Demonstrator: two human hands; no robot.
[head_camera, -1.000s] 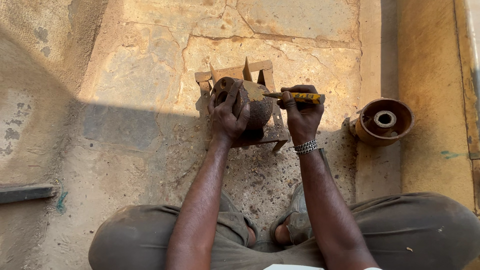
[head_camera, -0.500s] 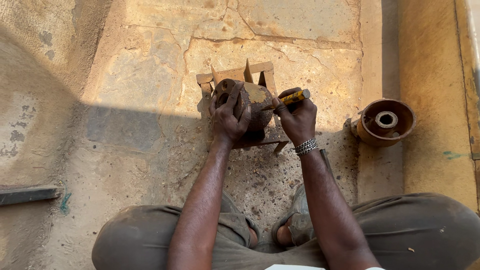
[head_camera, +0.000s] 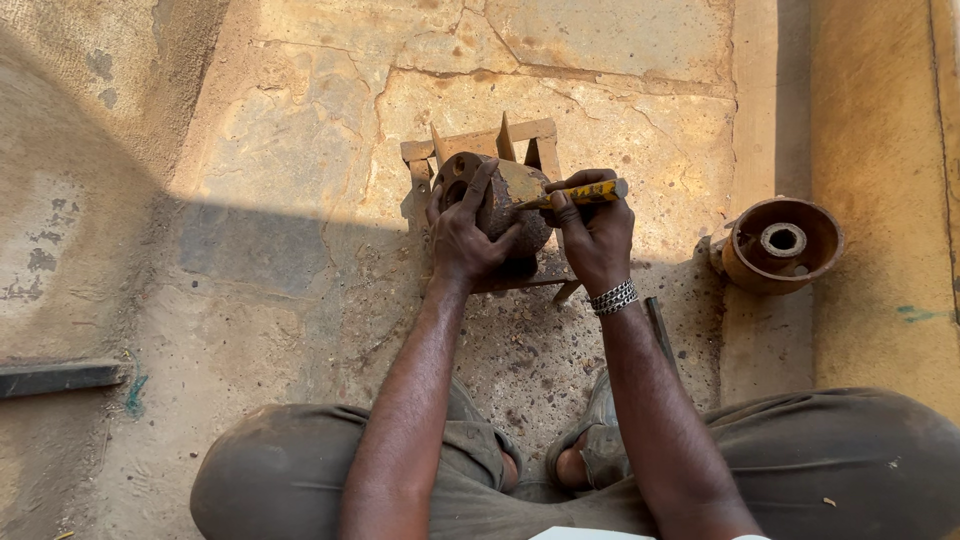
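Observation:
A rusty round metal part (head_camera: 515, 200) rests on a small wooden stand (head_camera: 480, 148) on the stone floor. My left hand (head_camera: 463, 235) grips this part from the left side, fingers spread over its top. My right hand (head_camera: 592, 235), with a metal bracelet at the wrist, is closed on a yellow-handled tool (head_camera: 580, 193). The tool's tip touches the part's right side.
A second rusty round part with a central hub (head_camera: 782, 243) lies to the right, by a raised stone ledge (head_camera: 880, 180). A dark flat bar (head_camera: 55, 377) lies at the left. My crossed legs (head_camera: 290, 480) fill the bottom of the view. Dark grit covers the floor before me.
My right hand has shifted slightly with the yellow-handled tool, keeping its tip against the part. My left hand keeps its hold on the part.

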